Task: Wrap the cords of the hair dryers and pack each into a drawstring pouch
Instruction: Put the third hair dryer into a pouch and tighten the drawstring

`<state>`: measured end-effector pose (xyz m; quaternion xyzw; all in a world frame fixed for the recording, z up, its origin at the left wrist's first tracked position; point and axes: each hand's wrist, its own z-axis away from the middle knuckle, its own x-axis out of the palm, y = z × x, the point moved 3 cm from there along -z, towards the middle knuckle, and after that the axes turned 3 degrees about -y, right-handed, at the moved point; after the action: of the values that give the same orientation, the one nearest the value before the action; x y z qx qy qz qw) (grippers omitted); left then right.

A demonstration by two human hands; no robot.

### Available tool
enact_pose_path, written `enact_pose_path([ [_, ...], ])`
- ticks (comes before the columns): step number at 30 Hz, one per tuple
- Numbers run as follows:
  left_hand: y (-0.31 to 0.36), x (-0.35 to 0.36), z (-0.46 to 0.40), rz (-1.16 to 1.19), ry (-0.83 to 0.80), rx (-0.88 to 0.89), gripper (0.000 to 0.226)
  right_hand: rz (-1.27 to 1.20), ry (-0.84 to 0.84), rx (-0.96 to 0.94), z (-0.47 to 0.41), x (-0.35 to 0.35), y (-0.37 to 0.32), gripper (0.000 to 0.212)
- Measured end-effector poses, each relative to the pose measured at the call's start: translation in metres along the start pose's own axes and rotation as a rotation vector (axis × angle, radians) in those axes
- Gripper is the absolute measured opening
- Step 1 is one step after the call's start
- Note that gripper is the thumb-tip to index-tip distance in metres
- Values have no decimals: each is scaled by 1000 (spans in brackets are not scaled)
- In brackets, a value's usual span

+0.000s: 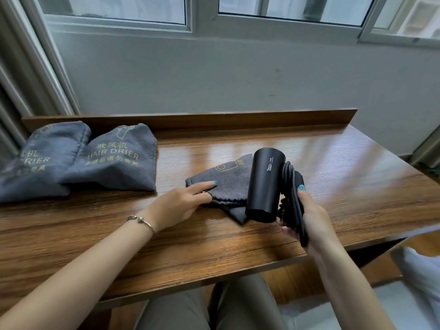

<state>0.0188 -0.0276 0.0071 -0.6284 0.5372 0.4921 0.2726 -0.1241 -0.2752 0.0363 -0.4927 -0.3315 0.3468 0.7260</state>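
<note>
The hair dryer (263,184) right of centre is matte black with small pale lettering, its wrapped cord (289,177) black too. The flat pouch (228,184) beneath is charcoal grey with a yellow outline drawing. Two filled pouches (114,160) at left are grey-blue with yellow print. The worktop (345,167) shows glossy brown wood grain. Fingernails are teal.

Teal nail polish (302,187), silver bracelet (141,220), khaki trousers (190,310)

A wooden table (333,167) is sitting against a pale wall (214,75), its raised back ledge (190,119) running along that wall. Above the table, windows (285,10) are letting in daylight. Left of the table, a curtain (14,96) is hanging.
</note>
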Motion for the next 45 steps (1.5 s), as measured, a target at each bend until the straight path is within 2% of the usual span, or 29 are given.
enact_pose_path([
  [4,-15,8,-2,218,103,-174,30,-10,-10,3,1,4,0,44],
  [7,-19,15,0,283,84,-199,38,-15,-29,-2,2,7,-2,44],
  [9,-23,14,-3,288,137,-224,46,-16,-33,4,2,9,-3,44],
  [18,-90,-62,-111,296,474,-438,39,-48,-35,-19,2,12,-21,47],
  [20,-96,-93,-136,252,536,-407,40,-61,-35,-35,1,11,-29,45],
  [24,-72,-168,-169,176,721,-237,39,-45,-46,-78,-2,7,-47,47],
  [26,-53,-192,-173,109,742,-141,39,-34,-51,-101,-1,5,-51,48],
  [29,-30,-181,-158,-11,660,3,39,-25,-39,-123,4,1,-53,49],
  [32,-23,-119,-126,-11,435,115,40,-45,-19,-93,13,-3,-46,45],
  [36,-15,-40,-62,73,150,-6,38,-66,28,-21,27,-14,-27,43],
  [40,12,-12,-13,40,-195,-159,19,-42,38,45,43,-26,-6,44],
  [42,22,-16,-6,79,-198,-219,12,-29,46,71,49,-29,2,41],
  [45,29,-21,-15,163,-51,-341,10,-3,44,113,57,-27,10,40],
])
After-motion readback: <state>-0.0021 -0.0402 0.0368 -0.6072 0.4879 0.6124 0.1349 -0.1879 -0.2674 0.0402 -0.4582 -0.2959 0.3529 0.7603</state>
